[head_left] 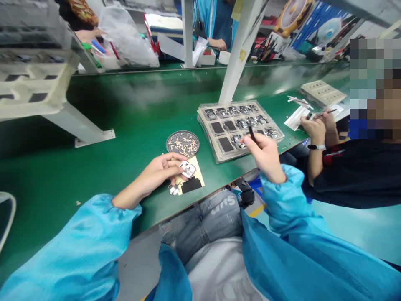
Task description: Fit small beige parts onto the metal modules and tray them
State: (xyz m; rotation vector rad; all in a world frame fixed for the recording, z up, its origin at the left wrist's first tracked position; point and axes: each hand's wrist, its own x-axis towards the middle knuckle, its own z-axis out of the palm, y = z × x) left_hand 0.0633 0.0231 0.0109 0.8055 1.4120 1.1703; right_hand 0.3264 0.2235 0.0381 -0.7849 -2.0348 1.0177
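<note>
My left hand [166, 169] pinches a small white-and-metal part [188, 168] over a yellow sheet [199, 169] with black pieces [191, 184] on it. A few small silver parts [174, 189] lie under its fingers. Just beyond is a round dark dish [182, 143] strewn with tiny beige bits. My right hand [265, 152] is raised over the near edge of a compartment tray [213, 152]. Its fingers close on a thin black pen-like tool [251, 133], whose tip I cannot make out. Silver parts and dark squares fill the tray's pockets.
A white post [239, 52] rises behind the tray. At the left, a rack with a beige tray [34, 94] stands on a metal foot. To the right, a co-worker's hands [316, 127] hold a thin tool over white sheets, near another beige tray [322, 94].
</note>
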